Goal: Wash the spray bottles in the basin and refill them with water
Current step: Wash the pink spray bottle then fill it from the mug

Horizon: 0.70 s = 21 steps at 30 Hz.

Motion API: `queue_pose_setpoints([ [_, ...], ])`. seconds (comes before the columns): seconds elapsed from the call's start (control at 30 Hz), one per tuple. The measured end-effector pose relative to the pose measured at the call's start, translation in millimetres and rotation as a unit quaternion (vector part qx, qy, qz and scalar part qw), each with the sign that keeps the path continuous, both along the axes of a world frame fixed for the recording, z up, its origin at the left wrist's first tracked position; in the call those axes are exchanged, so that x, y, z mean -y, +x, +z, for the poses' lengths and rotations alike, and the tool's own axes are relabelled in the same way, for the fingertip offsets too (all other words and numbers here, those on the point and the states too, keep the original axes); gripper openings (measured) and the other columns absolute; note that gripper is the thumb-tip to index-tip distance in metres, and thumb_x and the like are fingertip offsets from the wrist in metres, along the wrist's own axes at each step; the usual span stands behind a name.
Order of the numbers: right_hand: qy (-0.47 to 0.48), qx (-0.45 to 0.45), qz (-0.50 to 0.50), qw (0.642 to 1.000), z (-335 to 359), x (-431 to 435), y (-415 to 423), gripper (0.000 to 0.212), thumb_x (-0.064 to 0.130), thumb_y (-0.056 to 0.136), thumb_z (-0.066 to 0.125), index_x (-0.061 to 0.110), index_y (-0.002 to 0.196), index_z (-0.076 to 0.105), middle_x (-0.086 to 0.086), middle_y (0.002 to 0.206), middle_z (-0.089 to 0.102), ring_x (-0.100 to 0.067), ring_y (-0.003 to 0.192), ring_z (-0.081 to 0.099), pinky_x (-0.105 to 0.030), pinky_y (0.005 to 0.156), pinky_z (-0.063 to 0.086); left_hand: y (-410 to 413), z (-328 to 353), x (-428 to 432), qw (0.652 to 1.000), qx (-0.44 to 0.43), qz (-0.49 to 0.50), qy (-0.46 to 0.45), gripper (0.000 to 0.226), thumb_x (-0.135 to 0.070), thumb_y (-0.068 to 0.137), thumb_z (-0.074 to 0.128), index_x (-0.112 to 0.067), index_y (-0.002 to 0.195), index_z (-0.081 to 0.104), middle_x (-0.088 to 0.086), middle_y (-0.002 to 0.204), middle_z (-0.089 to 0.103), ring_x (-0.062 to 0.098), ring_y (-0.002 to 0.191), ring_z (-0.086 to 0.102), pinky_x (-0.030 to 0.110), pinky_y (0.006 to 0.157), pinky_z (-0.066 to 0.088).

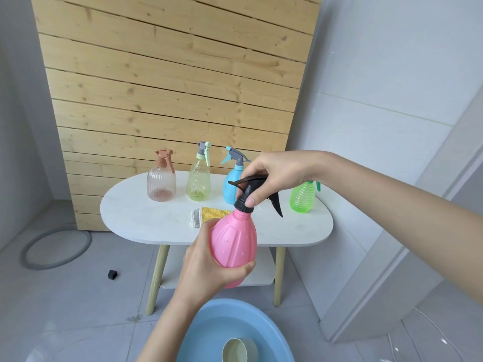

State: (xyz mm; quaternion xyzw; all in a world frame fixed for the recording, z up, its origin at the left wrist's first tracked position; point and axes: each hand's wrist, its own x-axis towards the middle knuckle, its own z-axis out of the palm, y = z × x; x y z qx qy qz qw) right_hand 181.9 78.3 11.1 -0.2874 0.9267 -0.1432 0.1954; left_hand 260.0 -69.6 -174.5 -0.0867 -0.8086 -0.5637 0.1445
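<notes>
I hold a pink spray bottle (234, 241) upright in front of the table, above the blue basin (209, 327). My left hand (206, 259) grips its body from the left and below. My right hand (274, 173) grips the black spray head (248, 194), thumb on the collar. On the white oval table (146, 215) stand a brown-pink bottle (161, 184), a yellow-green bottle (198, 178), a blue bottle (231, 184) partly hidden by my hand, and a green bottle (303, 197). A cream cup (235, 350) sits in the basin's water.
A yellow and grey cloth (209, 214) lies on the table behind the pink bottle. The table has a lower shelf (261, 273). A grey hoop (56, 249) and a small black block (112, 274) lie on the tiled floor at left. White walls close the right side.
</notes>
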Motion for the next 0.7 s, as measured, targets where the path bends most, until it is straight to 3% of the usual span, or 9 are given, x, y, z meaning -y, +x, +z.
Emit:
queue_pose_setpoints([
  [0.23,0.002,-0.003,-0.003,1.0,-1,8,6,0.021,0.024,0.082,0.074,0.019,0.1,0.067,-0.002,0.101,0.072,-0.014,0.097,0.066,-0.039,0.095,0.05,1,0,3,1.0,-0.012,0.016,-0.006,0.078,-0.042,0.049,0.091,-0.048,0.105,0.036,-0.025,0.102,0.055,-0.016,0.094,0.049,0.003,0.064,0.04],
  [0.43,0.029,-0.035,-0.003,0.999,-3,13,12,0.021,0.03,0.082,0.073,0.015,0.093,0.066,-0.001,0.083,0.071,-0.004,0.069,0.063,-0.028,0.068,0.049,2,0,4,0.999,-0.017,0.027,-0.015,0.083,-0.039,0.051,0.09,-0.041,0.114,0.037,-0.022,0.103,0.056,-0.014,0.092,0.05,0.004,0.064,0.04],
  [0.5,0.027,-0.015,-0.016,0.999,-3,12,13,0.024,0.033,0.083,0.072,0.012,0.093,0.065,-0.003,0.08,0.071,-0.006,0.066,0.064,-0.03,0.067,0.049,2,0,3,0.999,-0.017,0.029,-0.014,0.082,-0.04,0.051,0.09,-0.042,0.114,0.037,-0.022,0.102,0.056,-0.013,0.091,0.051,0.005,0.064,0.041],
  [0.57,0.028,0.007,-0.029,0.999,-2,11,13,0.033,0.04,0.087,0.067,0.009,0.096,0.064,-0.008,0.083,0.071,-0.01,0.069,0.065,-0.021,0.061,0.044,2,0,2,0.999,-0.013,0.028,-0.01,0.083,-0.041,0.051,0.09,-0.042,0.114,0.036,-0.023,0.102,0.055,-0.012,0.091,0.051,0.006,0.064,0.041],
  [0.63,-0.011,0.047,-0.049,0.998,1,6,13,0.044,0.045,0.092,0.056,0.004,0.102,0.063,-0.014,0.088,0.071,-0.014,0.074,0.066,-0.012,0.055,0.042,1,0,2,1.0,-0.006,0.023,-0.002,0.085,-0.045,0.048,0.09,-0.041,0.115,0.037,-0.023,0.103,0.055,-0.011,0.091,0.052,0.005,0.064,0.041],
  [0.7,-0.14,0.142,-0.086,0.976,-1,-3,8,0.048,0.042,0.098,0.043,0.0,0.113,0.06,-0.021,0.098,0.067,-0.024,0.08,0.066,-0.02,0.066,0.052,0,-1,2,1.0,-0.002,0.018,0.006,0.086,-0.046,0.047,0.09,-0.04,0.115,0.037,-0.022,0.104,0.055,-0.009,0.092,0.052,0.004,0.063,0.041],
])
